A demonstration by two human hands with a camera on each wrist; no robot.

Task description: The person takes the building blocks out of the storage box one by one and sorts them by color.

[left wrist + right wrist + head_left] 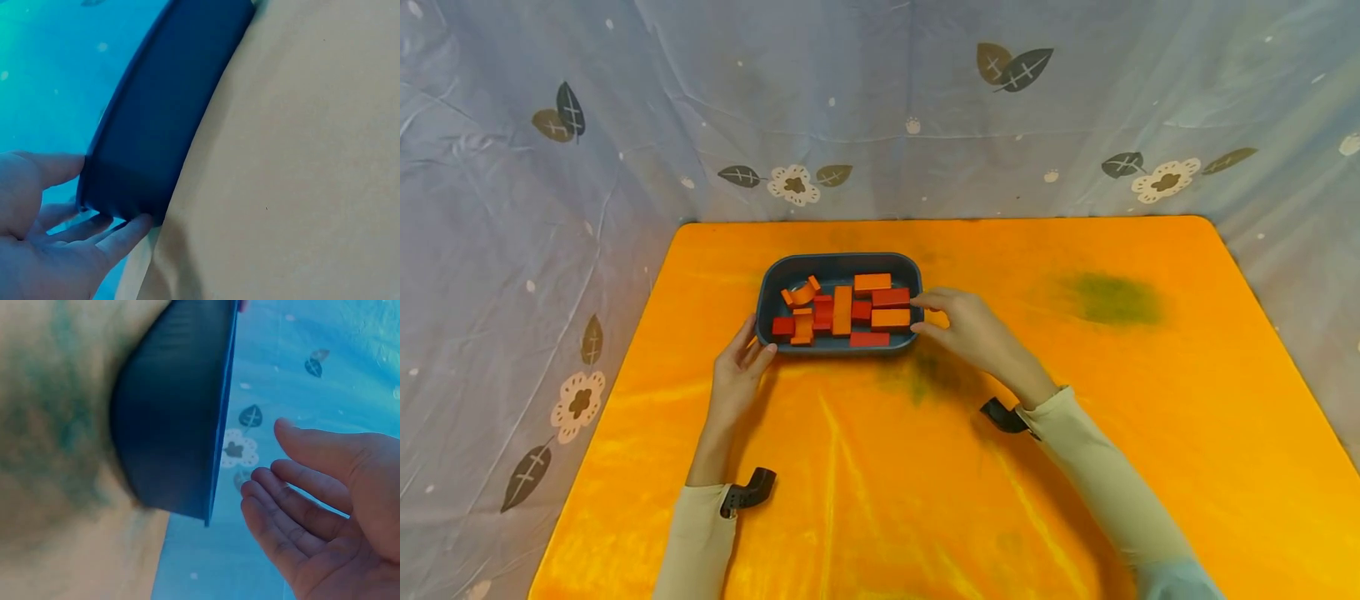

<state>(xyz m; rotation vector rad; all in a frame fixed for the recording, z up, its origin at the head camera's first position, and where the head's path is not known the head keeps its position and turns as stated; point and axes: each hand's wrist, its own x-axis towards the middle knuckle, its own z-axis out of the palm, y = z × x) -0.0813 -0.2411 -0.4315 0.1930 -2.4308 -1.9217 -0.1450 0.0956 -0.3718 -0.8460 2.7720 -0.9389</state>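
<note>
A dark blue rectangular tub [842,348] with rounded corners stands on the yellow-covered table. In it lie several orange and red blocks, among them a long orange block [842,310], a red block [891,297] and a curved orange block [802,292]. My left hand [741,375] touches the tub's left end, thumb at the rim near the front corner and fairly straight fingers against the end wall. Beside the right end is my right hand [962,327], thumb and fingers parted. The right wrist view shows that hand [325,506] with nothing between its fingers, a gap from the tub's rim.
Yellow cloth covers the table [1187,417], with a greenish stain [1112,298] at the right. Grey-blue curtains [880,108] printed with flowers and leaves hang behind and at both sides. A black wrist mount [751,490] sits on the left sleeve, another [1003,415] on the right.
</note>
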